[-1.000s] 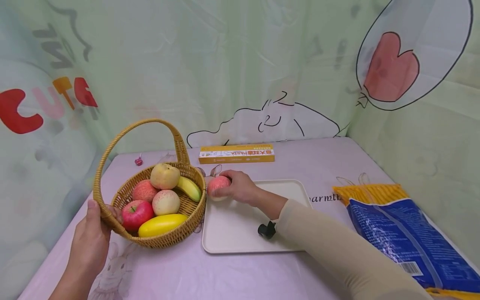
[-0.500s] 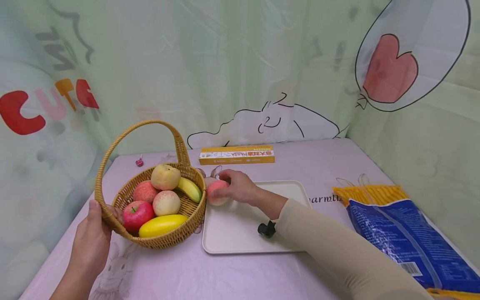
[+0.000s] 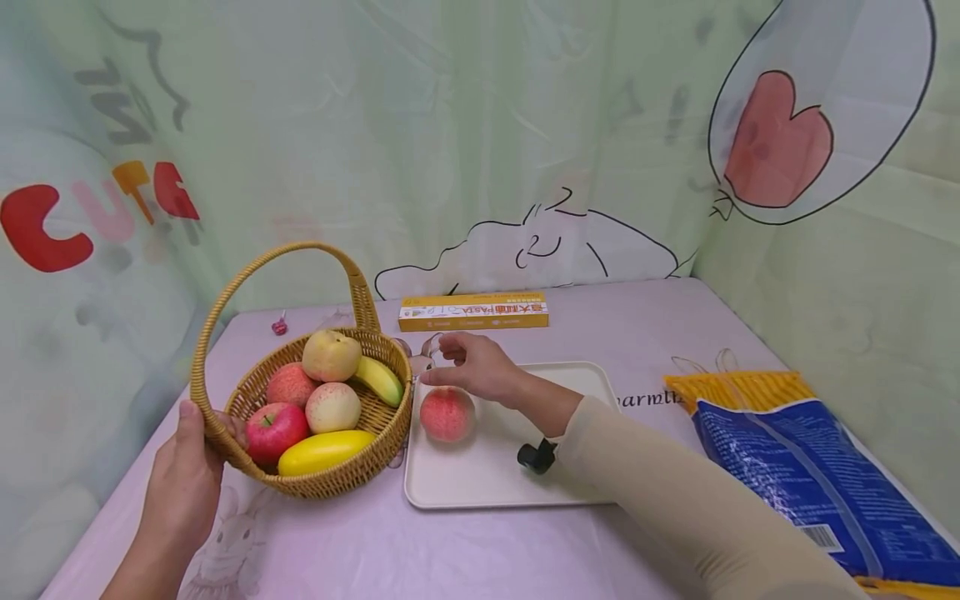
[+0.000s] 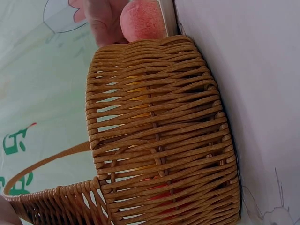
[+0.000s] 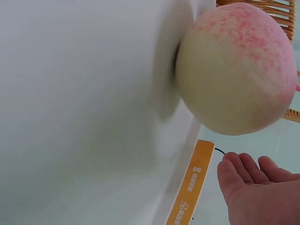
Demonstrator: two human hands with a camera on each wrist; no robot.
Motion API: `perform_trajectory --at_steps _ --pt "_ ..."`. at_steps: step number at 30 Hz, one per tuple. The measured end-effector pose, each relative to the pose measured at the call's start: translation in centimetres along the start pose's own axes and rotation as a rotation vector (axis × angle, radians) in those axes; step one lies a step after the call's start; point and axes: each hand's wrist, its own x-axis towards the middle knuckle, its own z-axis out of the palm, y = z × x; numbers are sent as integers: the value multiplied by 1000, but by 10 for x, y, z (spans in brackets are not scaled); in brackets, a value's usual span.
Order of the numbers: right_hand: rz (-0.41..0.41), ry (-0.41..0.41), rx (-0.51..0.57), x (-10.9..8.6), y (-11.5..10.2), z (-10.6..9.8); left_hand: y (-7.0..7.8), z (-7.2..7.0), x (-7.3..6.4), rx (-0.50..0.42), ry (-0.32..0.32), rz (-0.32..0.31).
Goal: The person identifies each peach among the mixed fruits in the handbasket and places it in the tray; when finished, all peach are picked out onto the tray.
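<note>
Right hand (image 3: 482,368) is held just beyond the peach (image 3: 447,414); its fingers (image 3: 451,340) are loosely curved, with the thumb parted from them, and nothing is gripped. In the right wrist view a gap is seen between hand and fruit. The peach is borne by the cream tray (image 3: 487,482), near its left edge, the side facing the basket; rolling is probably checked by the low rim. The wicker basket (image 3: 330,487) is placed left of the tray on the cloth-covered bench (image 3: 337,550). Near foot of the handle (image 3: 364,304) is grasped by the left hand (image 3: 180,483), thumb on the outer side and fingers closed round it, presumably so that the basket is steadied and the fruit kept within easy reach. Inside, a red apple (image 3: 276,432) and a yellow mango-shaped fruit (image 3: 326,453) are lodged along the near wall; a pale speckled peach (image 3: 333,407) and a red peach (image 3: 291,383) are nested behind, a yellow peach (image 3: 330,355) sits higher, and a banana (image 3: 378,380) is leaned along the right wall. A pasta box (image 3: 474,312), a lollipop (image 3: 279,325) and a blue-and-orange bag (image 3: 795,492) are set apart, outside the working area.
</note>
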Motion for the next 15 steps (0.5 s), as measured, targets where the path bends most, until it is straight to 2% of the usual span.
perform_trajectory --at_steps 8,15 --pt "-25 9 27 -2 -6 -7 1 -1 -1 7 4 -28" --pt "-37 8 52 -4 -13 -9 2 0 -1 5 0 -26"
